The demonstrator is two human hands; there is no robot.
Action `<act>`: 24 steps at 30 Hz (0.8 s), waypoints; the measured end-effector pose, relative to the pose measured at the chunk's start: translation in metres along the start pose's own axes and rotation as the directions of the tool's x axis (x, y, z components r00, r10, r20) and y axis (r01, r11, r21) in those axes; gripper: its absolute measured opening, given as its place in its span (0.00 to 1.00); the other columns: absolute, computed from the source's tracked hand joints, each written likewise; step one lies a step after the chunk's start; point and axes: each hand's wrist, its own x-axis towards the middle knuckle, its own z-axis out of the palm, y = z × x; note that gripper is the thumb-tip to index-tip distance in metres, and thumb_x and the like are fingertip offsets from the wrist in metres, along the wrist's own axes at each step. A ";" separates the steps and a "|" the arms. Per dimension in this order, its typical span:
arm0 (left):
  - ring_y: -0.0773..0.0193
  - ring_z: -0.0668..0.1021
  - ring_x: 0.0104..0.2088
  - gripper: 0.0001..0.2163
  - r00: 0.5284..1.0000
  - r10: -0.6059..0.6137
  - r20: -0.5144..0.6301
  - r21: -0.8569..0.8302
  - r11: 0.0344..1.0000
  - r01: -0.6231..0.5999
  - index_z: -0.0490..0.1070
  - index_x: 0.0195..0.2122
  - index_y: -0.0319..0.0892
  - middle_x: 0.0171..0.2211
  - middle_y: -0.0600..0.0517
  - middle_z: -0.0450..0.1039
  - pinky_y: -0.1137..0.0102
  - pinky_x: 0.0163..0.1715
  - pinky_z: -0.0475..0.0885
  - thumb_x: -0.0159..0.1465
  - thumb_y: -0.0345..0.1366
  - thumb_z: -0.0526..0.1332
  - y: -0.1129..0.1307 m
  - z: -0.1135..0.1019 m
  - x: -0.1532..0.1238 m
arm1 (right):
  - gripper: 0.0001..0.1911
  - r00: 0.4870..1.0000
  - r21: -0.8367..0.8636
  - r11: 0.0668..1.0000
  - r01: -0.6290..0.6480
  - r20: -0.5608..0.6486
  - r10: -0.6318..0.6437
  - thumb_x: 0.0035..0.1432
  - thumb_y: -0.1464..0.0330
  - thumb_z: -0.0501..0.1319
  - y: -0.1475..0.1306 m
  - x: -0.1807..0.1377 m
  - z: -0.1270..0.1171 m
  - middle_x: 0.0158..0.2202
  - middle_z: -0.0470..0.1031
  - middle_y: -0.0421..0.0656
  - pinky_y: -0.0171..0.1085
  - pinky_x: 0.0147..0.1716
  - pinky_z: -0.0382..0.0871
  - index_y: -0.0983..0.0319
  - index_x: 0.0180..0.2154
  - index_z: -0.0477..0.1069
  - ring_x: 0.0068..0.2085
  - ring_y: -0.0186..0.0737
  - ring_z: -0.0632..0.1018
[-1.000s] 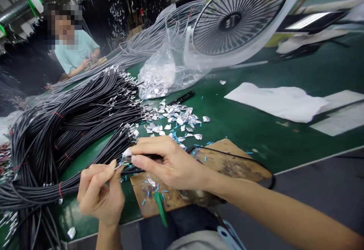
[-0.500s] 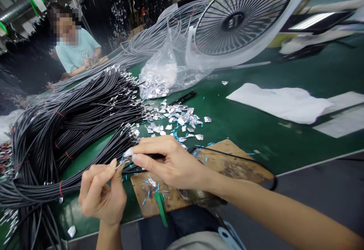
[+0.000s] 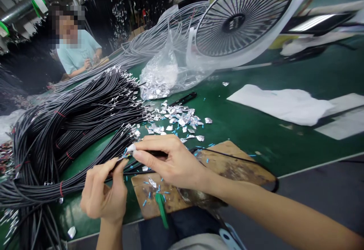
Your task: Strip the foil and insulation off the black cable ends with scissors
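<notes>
In the head view, my left hand [image 3: 105,189] pinches a dark cable near its stripped end. Thin coloured wires [image 3: 126,153], blue, red and yellow among them, fan out from that end. My right hand [image 3: 173,162], with a white cover on a fingertip, closes its thumb and finger on these wires from the other side. The two hands are close but apart. Something dark runs under my right fingers, mostly hidden. Just beyond the hands lie the tips of a bundle of black cables [image 3: 85,172], bound with a red tie.
A stained wooden board [image 3: 227,159] and a green-handled tool [image 3: 161,209] are near the table edge. Foil scraps [image 3: 182,118], a black knife [image 3: 183,99], a clear bag [image 3: 159,73], a fan [image 3: 244,18] and white sheets [image 3: 278,102] lie beyond. Another person [image 3: 78,49] sits across.
My left fingers have straightened and shifted slightly, and a dark cable now shows in their pinch where a pale strand showed before. My right hand has barely moved.
</notes>
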 end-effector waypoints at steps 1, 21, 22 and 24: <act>0.66 0.75 0.25 0.07 0.999 -0.027 0.033 0.006 1.000 0.026 0.75 0.36 0.42 0.29 0.52 0.76 0.72 0.27 0.69 0.58 0.26 0.63 0.000 -0.001 -0.001 | 0.11 1.000 -0.010 1.000 0.007 -0.015 -0.007 0.59 0.72 0.58 0.000 0.000 0.000 0.22 0.73 0.40 0.30 0.22 0.59 0.66 0.30 0.79 0.22 0.28 0.66; 0.74 0.64 0.15 0.15 0.736 -0.472 0.486 -0.365 0.656 0.661 0.70 0.21 0.39 0.15 0.56 0.64 0.78 0.14 0.58 0.61 0.41 0.61 -0.002 -0.004 0.016 | 0.11 0.992 -0.087 0.996 0.022 -0.125 -0.033 0.61 0.66 0.58 0.007 -0.001 0.002 0.25 0.75 0.40 0.32 0.27 0.63 0.64 0.30 0.76 0.25 0.31 0.71; 0.73 0.67 0.17 0.11 0.775 -0.465 0.429 -0.372 0.691 0.620 0.72 0.23 0.39 0.17 0.55 0.67 0.78 0.15 0.61 0.59 0.39 0.63 -0.001 -0.003 0.014 | 0.13 0.991 -0.069 0.997 0.022 -0.127 -0.030 0.60 0.63 0.60 0.006 0.000 0.002 0.24 0.73 0.40 0.32 0.27 0.62 0.64 0.28 0.75 0.25 0.31 0.70; 0.71 0.71 0.21 0.04 0.836 -0.429 0.342 -0.363 0.760 0.539 0.74 0.26 0.40 0.21 0.55 0.71 0.77 0.20 0.65 0.56 0.34 0.65 0.002 0.000 0.009 | 0.16 0.993 -0.033 0.999 0.041 -0.111 -0.044 0.57 0.58 0.62 0.006 0.001 0.002 0.23 0.70 0.38 0.32 0.26 0.61 0.64 0.25 0.71 0.25 0.30 0.68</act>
